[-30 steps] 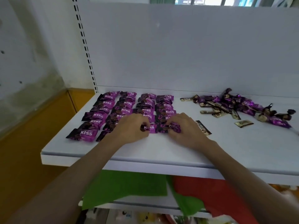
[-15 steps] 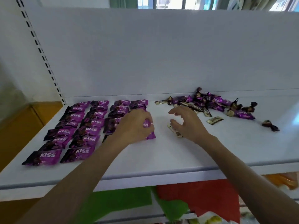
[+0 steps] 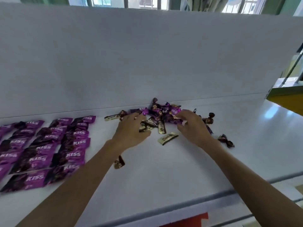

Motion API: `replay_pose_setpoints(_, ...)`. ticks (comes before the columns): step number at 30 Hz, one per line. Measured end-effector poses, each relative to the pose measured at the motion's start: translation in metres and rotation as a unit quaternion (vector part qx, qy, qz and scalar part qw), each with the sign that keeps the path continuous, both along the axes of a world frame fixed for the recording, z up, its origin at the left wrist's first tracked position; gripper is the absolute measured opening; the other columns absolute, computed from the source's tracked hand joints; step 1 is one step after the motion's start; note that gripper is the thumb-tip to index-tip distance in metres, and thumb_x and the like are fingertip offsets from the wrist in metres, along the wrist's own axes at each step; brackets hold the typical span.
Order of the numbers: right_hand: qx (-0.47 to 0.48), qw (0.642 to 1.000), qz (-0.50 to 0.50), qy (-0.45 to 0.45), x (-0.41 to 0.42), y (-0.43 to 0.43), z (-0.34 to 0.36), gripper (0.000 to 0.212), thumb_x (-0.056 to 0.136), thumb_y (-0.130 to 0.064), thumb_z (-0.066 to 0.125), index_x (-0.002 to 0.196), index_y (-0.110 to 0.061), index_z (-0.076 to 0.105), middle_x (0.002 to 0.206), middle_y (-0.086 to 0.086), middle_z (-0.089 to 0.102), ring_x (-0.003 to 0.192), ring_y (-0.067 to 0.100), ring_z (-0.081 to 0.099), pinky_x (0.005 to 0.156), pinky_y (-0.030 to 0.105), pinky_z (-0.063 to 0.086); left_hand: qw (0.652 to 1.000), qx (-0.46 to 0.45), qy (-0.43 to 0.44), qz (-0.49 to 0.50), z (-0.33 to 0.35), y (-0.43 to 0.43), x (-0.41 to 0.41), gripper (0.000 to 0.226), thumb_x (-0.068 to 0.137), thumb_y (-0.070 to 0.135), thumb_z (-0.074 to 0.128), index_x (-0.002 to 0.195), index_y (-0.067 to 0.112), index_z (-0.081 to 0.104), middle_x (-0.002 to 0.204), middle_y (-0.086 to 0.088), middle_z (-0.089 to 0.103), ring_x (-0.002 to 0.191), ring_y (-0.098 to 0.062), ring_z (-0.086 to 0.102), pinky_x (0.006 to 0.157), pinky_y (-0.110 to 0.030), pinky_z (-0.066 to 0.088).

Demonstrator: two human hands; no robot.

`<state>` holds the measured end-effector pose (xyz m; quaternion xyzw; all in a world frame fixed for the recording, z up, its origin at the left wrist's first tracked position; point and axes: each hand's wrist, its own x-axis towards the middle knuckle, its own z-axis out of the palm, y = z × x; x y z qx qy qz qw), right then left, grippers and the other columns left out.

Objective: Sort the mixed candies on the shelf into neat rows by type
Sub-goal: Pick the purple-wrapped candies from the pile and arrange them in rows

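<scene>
1. Shelf (image 3: pixel 180 177), white: it is carrying all the candies and backing onto a white back panel (image 3: pixel 147 63).
2. Purple candies (image 3: pixel 49 148), marked KISS: they are lying in neat rows at the shelf's left.
3. Mixed pile (image 3: pixel 164 112), purple, gold and brown wrappers: it is sitting against the back panel, right of the rows.
4. Left hand (image 3: pixel 131 130): it is curling over gold wrappers at the pile's left edge; whether it is gripping one cannot be told.
5. Right hand (image 3: pixel 191 126): it is reaching into the pile's right side with bent fingers; grip cannot be told.
6. Gold candy (image 3: pixel 167 138): it is lying alone between the hands.
7. Brown twisted candy (image 3: pixel 226 140): it is lying just right of the right wrist.
8. Small brown candy (image 3: pixel 119 162): it is lying beside the left forearm.
</scene>
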<state>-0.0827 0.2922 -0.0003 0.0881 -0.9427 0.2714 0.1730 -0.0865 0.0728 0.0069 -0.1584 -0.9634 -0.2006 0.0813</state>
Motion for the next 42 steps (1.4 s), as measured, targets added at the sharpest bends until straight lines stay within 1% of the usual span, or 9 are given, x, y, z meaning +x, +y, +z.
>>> replay_pose_setpoints(3, 0.022, 1.0, 0.012, 0.001, -0.02, 0.018, 0.001, 0.028, 0.084, -0.011, 0.058, 0.113, -0.008, 0.059, 0.111, 0.009, 0.059, 0.106, 0.025, 0.052, 0.077, 0.02, 0.029, 1.0, 0.009, 0.019, -0.013, -0.005, 0.02, -0.014, 0.045, 0.086, 0.033, 0.059, 0.128, 0.019, 0.05, 0.131, -0.002, 0.049, 0.12, -0.024, 0.042, 0.101, -0.035, 0.034)
replay_pose_setpoints(8, 0.058, 0.997, 0.045, -0.001, -0.057, 0.036, 0.002, 0.032, 0.083, -0.002, 0.056, 0.115, -0.006, 0.058, 0.118, 0.013, 0.056, 0.112, 0.03, 0.047, 0.089, 0.032, 0.037, 0.998, 0.027, 0.046, -0.012, -0.002, 0.054, -0.034, 0.034, 0.093, 0.017, 0.049, 0.127, 0.014, 0.052, 0.127, -0.007, 0.054, 0.118, -0.025, 0.044, 0.101, -0.035, 0.035)
replay_pose_setpoints(13, 0.089, 0.993, 0.077, -0.002, -0.08, 0.034, 0.001, 0.03, 0.088, -0.008, 0.049, 0.118, -0.007, 0.057, 0.118, 0.013, 0.06, 0.11, 0.029, 0.05, 0.087, 0.034, 0.04, 0.999, 0.022, 0.028, 0.02, -0.006, 0.076, -0.047, 0.046, 0.088, -0.009, 0.041, 0.131, 0.008, 0.044, 0.125, -0.014, 0.052, 0.118, -0.027, 0.042, 0.1, -0.035, 0.037)
replay_pose_setpoints(18, 0.082, 0.994, 0.074, -0.001, -0.096, 0.035, 0.001, 0.023, 0.086, -0.023, 0.059, 0.106, -0.011, 0.059, 0.105, 0.009, 0.063, 0.1, 0.027, 0.053, 0.079, 0.034, 0.042, 0.997, 0.061, 0.009, 0.039, -0.012, 0.081, -0.054, 0.042, 0.084, -0.002, 0.056, 0.124, 0.009, 0.046, 0.124, -0.009, 0.048, 0.113, -0.02, 0.045, 0.092, -0.02, 0.033)
replay_pose_setpoints(24, 0.042, 0.995, 0.085, -0.014, -0.095, 0.041, 0.004, 0.028, 0.084, -0.005, 0.057, 0.111, -0.008, 0.054, 0.108, 0.01, 0.061, 0.1, 0.027, 0.055, 0.08, 0.033, 0.044, 0.997, 0.075, 0.01, 0.026, -0.012, 0.083, -0.058, 0.044, 0.083, 0.005, 0.063, 0.125, 0.01, 0.05, 0.118, -0.004, 0.05, 0.101, -0.013, 0.05, 0.086, -0.019, 0.039)
replay_pose_setpoints(28, 0.011, 0.996, 0.082, -0.024, -0.097, 0.052, 0.011, 0.035, 0.085, 0.001, 0.051, 0.118, -0.006, 0.056, 0.114, 0.013, 0.055, 0.105, 0.027, 0.053, 0.083, 0.024, 0.038, 0.986, 0.169, -0.006, 0.006, -0.008, 0.085, -0.056, 0.039, 0.083, 0.003, 0.062, 0.121, 0.009, 0.054, 0.113, -0.006, 0.059, 0.09, -0.01, 0.058, 0.074, -0.01, 0.048)
replay_pose_setpoints(30, 0.001, 0.996, 0.084, -0.024, -0.097, 0.057, 0.013, 0.033, 0.086, 0.0, 0.051, 0.118, -0.007, 0.058, 0.114, 0.014, 0.054, 0.104, 0.026, 0.053, 0.08, 0.018, 0.034, 0.98, 0.201, 0.009, -0.008, -0.005, 0.086, -0.053, 0.032, 0.084, 0.012, 0.064, 0.116, 0.011, 0.058, 0.107, -0.001, 0.062, 0.086, -0.01, 0.062, 0.076, -0.015, 0.051)
replay_pose_setpoints(35, -0.027, 0.997, 0.073, -0.002, -0.097, 0.065, 0.008, 0.027, 0.085, -0.008, 0.056, 0.111, -0.01, 0.061, 0.107, 0.011, 0.058, 0.095, 0.02, 0.055, 0.076, 0.017, 0.033, 0.984, 0.055, 0.162, 0.042, -0.009, 0.082, -0.065, 0.023, 0.089, 0.016, 0.055, 0.111, 0.014, 0.062, 0.113, 0.0, 0.061, 0.107, -0.016, 0.049, 0.089, -0.025, 0.035)
replay_pose_setpoints(42, -0.018, 0.991, 0.116, 0.066, -0.092, 0.08, 0.023, 0.041, 0.085, 0.004, 0.05, 0.121, -0.014, 0.056, 0.097, 0.006, 0.047, 0.083, 0.013, 0.046, 0.072, 0.006, 0.034, 0.991, -0.12, 0.049, 0.033, -0.005, 0.097, -0.091, 0.046, 0.094, 0.02, 0.048, 0.137, 0.013, 0.036, 0.136, -0.009, 0.046, 0.125, -0.026, 0.041, 0.103, -0.039, 0.034)
